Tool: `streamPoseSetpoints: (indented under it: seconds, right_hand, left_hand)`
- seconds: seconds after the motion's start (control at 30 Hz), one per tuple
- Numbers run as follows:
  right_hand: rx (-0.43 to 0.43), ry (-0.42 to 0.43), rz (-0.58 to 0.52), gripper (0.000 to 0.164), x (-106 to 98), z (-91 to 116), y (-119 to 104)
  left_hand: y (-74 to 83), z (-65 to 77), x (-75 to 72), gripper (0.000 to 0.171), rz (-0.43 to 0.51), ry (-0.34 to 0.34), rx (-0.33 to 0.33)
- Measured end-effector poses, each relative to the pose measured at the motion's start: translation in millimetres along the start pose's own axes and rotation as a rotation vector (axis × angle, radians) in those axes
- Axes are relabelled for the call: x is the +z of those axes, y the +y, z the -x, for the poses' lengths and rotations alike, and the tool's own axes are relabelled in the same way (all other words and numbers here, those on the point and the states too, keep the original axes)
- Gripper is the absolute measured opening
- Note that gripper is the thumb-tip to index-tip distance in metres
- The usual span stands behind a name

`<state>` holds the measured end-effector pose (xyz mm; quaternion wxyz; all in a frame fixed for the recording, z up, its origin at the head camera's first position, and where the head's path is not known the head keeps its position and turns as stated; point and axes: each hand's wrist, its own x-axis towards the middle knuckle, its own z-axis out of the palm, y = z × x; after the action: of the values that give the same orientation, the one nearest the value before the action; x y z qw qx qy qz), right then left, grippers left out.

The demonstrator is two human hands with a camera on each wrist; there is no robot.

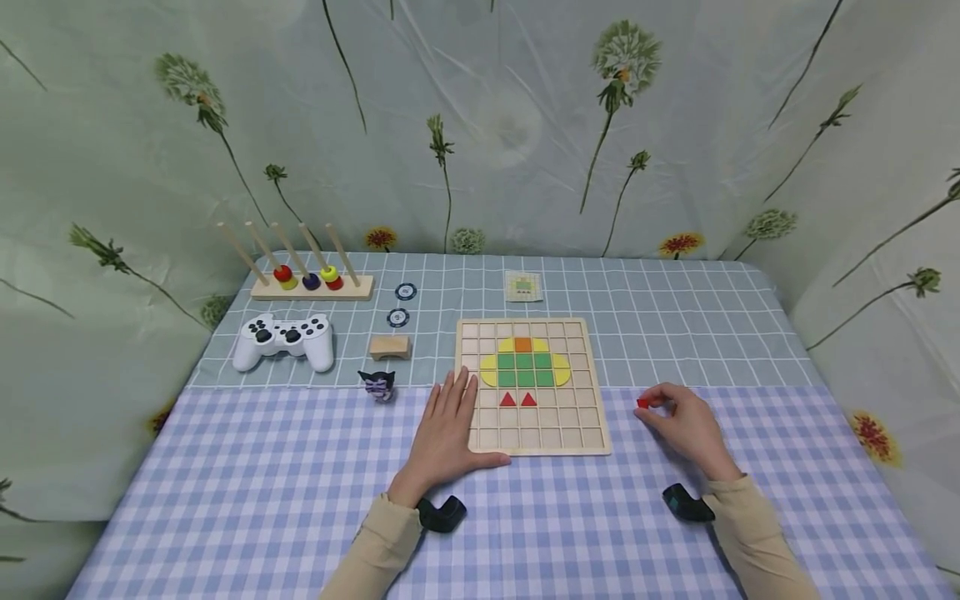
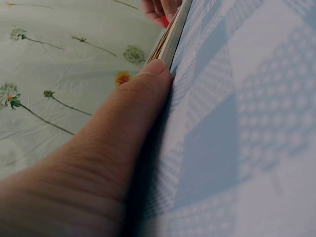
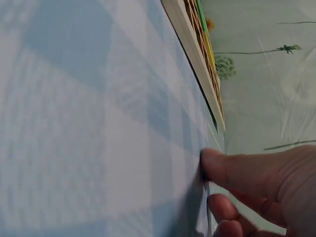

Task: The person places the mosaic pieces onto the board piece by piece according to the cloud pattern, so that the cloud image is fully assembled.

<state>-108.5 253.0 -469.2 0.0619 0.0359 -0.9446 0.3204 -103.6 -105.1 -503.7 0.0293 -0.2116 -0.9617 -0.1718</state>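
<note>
A square wooden grid board [image 1: 549,437] lies on the table with a pattern of flat pieces set in its cells. An orange square [image 1: 522,345] tops several green squares [image 1: 525,362], yellow rounded pieces [image 1: 562,369] flank them, and two red triangles [image 1: 507,401] sit below. My left hand [image 1: 444,429] rests with spread, straight fingers along the board's left edge, its thumb at the near edge. To the right of the board, my right hand [image 1: 688,423] pinches a small red piece [image 1: 642,403] between thumb and finger, low over the checked cloth. Fingers hide most of its shape.
Behind the board lies a small pattern card [image 1: 523,287]. At the left are a white game controller [image 1: 285,340], a peg stand [image 1: 312,288] with coloured beads, two round chips [image 1: 406,291], a wooden block [image 1: 390,347] and a small dark figurine [image 1: 378,385].
</note>
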Motion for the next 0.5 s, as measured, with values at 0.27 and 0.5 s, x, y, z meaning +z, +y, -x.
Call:
streamPoseSetpoints:
  seconds: [0.27,0.5]
  right_hand:
    - [-0.021,0.063,-0.014,0.017,9.4,-5.4,-5.5]
    - [-0.016,-0.009,-0.062,0.021,20.5,-16.0,-26.5]
  left_hand:
    - [0.8,0.4,-0.6,0.123,-0.003,0.012,0.012]
    - [0.6,0.2,-0.8,0.123,0.003,0.014,0.013]
